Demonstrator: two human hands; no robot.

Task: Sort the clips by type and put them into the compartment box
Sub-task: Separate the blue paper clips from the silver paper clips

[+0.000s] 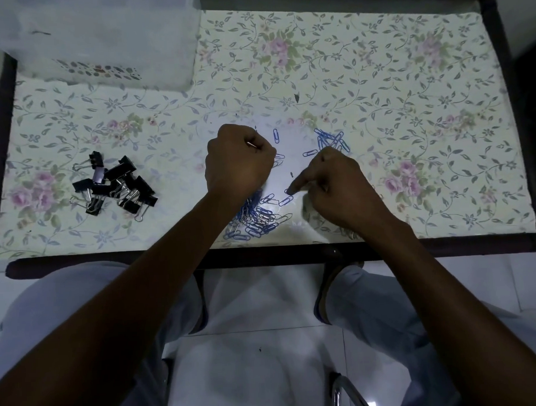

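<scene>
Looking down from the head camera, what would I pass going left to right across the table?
Pile of black binder clips → left hand, fisted on something thin and metallic → mixed heap of paper clips → right hand, a finger touching a blue paper clip.

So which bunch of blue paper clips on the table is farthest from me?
The small bunch of blue wire paper clips beyond the right hand; the bigger pile lies near the table's front edge.
</scene>
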